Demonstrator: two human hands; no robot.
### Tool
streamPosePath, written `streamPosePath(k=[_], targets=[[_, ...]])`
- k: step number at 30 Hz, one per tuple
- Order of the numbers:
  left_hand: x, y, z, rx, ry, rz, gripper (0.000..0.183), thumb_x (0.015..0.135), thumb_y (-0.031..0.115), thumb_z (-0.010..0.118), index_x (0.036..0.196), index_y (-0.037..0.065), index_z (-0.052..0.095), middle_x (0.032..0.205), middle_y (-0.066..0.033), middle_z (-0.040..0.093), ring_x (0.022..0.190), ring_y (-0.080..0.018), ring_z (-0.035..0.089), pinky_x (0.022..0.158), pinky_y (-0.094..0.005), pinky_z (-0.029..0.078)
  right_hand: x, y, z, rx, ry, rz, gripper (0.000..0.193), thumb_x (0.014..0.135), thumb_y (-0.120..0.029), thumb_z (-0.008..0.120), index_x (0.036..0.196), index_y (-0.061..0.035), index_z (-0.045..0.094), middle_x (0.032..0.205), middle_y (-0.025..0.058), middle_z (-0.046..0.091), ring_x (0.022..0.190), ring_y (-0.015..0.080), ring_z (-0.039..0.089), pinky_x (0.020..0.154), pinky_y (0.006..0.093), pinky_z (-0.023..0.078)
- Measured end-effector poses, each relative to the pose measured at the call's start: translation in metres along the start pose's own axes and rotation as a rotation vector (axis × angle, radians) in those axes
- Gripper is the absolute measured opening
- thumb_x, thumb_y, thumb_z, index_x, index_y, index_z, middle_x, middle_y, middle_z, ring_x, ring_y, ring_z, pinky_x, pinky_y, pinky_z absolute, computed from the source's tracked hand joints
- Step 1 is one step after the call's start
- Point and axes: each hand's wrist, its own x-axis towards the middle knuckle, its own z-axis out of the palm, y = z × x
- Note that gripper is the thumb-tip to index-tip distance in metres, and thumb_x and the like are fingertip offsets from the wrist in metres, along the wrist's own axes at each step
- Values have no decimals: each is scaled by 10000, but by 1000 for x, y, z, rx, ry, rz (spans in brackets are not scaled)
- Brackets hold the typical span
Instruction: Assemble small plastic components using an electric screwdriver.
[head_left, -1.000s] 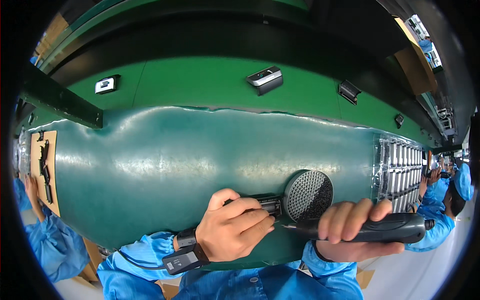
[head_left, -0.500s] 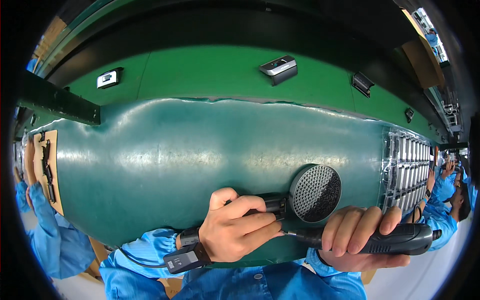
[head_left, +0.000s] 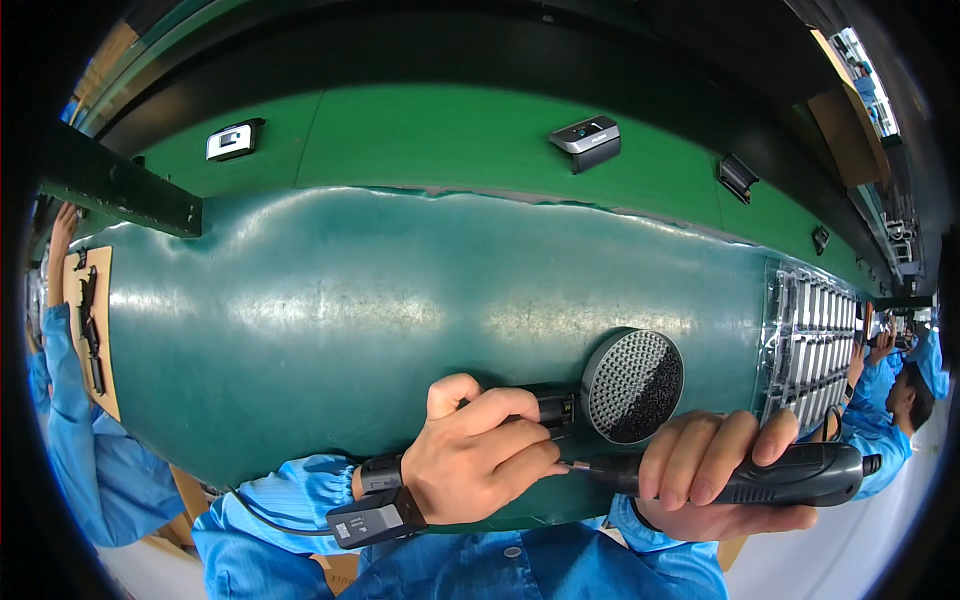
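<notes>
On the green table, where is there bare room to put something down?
The widest bare patch of table lies between cardboard and dish, beyond the left hand; a narrower one between dish and tray. It is crowded around the dish's near side: left hand, black part, screwdriver, right hand.

On my feed I had a glossy green table, where a round, dimpled grey dish sat right of the middle, toward the near edge. I saw a tan board along the left edge and a clear plastic tray along the right.

Free room on green tabletop beyond left hand, round dish blocking — just beyond right hand
</notes>
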Motion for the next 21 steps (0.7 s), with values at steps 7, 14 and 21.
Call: streamPosePath(k=[7, 14, 21], targets=[[1, -1, 0, -21, 12, 6, 230, 699, 298, 852, 842, 156, 741, 870, 63, 690, 935, -147, 632, 790, -385, 282, 4, 0, 1, -71, -18, 25, 613, 1003, -656, 507, 1159, -66, 450, 718, 71, 530, 512, 182, 546, 390, 322, 492], [3, 1, 0, 15, -16, 25, 230, 697, 316, 850, 835, 170, 738, 873, 66, 689, 936, -146, 628, 798, -384, 285, 4, 1, 2, -97, -15, -23, 592, 998, -630, 547, 1147, -67, 441, 716, 75, 541, 502, 188, 554, 390, 324, 496], [7, -2, -12, 31, 28, 14, 239, 672, 316, 848, 838, 182, 741, 885, 70, 692, 915, -151, 622, 769, -388, 292, 3, 7, 1, -154, -64, -90, 581, 980, -609, 599, 1124, -68, 442, 701, 80, 550, 487, 186, 549, 391, 316, 495]])
